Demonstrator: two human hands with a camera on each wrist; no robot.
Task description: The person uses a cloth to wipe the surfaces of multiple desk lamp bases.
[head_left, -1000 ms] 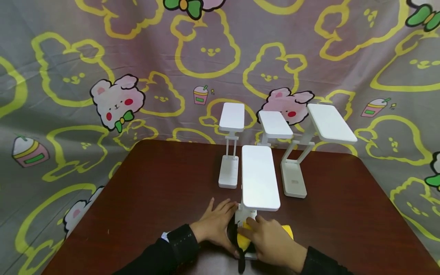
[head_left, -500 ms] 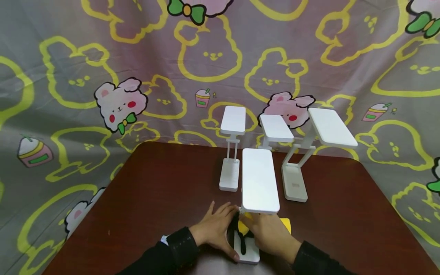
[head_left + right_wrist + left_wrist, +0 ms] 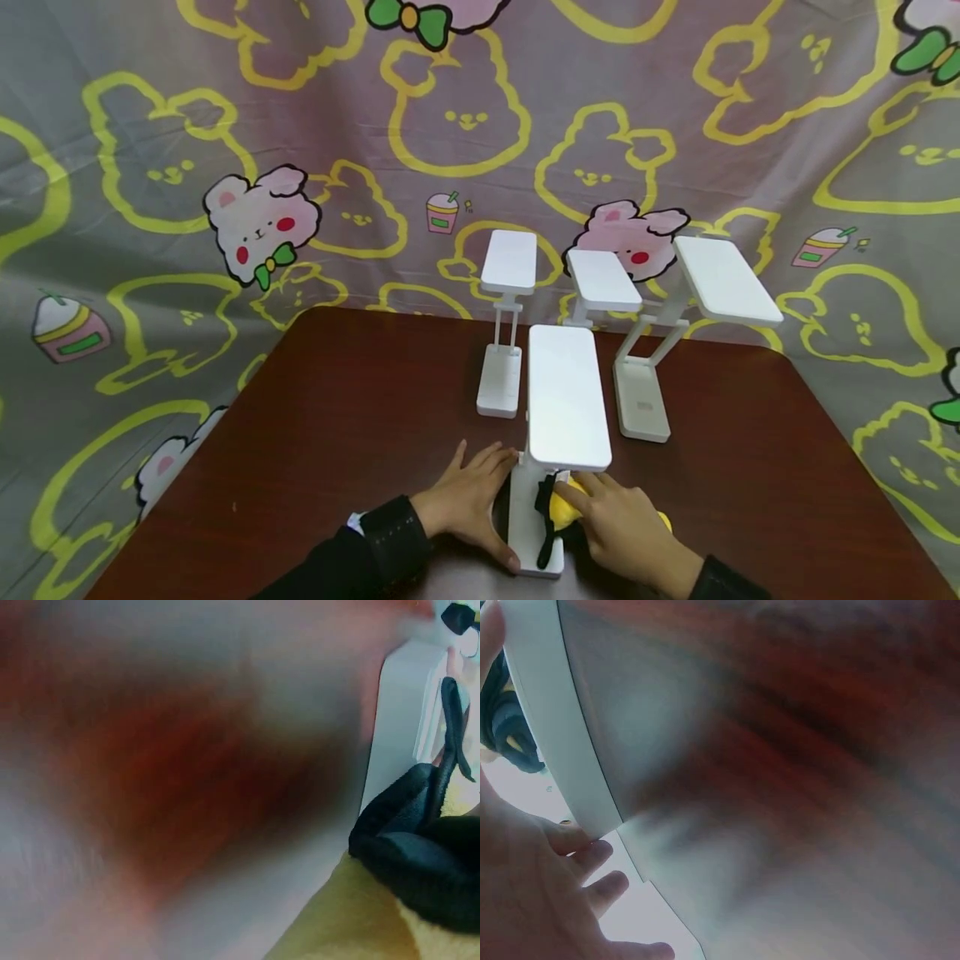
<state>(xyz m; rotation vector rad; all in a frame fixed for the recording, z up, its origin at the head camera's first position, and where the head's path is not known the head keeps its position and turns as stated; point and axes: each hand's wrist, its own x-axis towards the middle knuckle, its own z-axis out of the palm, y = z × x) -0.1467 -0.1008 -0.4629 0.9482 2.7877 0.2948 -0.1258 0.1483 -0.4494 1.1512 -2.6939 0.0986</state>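
Observation:
A white folding desk lamp stands near the table's front, its panel head raised over its flat base. Spread wide, my left hand rests along the base's left side, thumb at the near corner and fingertips by the far end. The left wrist view shows its fingertips at the base's edge. My right hand grips a yellow cloth with black trim against the right side of the base; a black strip hangs over the base's top. In the right wrist view the cloth lies beside the base's white side.
Behind stand three more white lamps: one at the left, one in the middle partly hidden, and one at the right. A cartoon-print curtain hangs behind the dark brown table.
My right hand has slid the cloth up the base under the lamp's head, then back toward me and right, onto the base's right side. My left hand stays in place.

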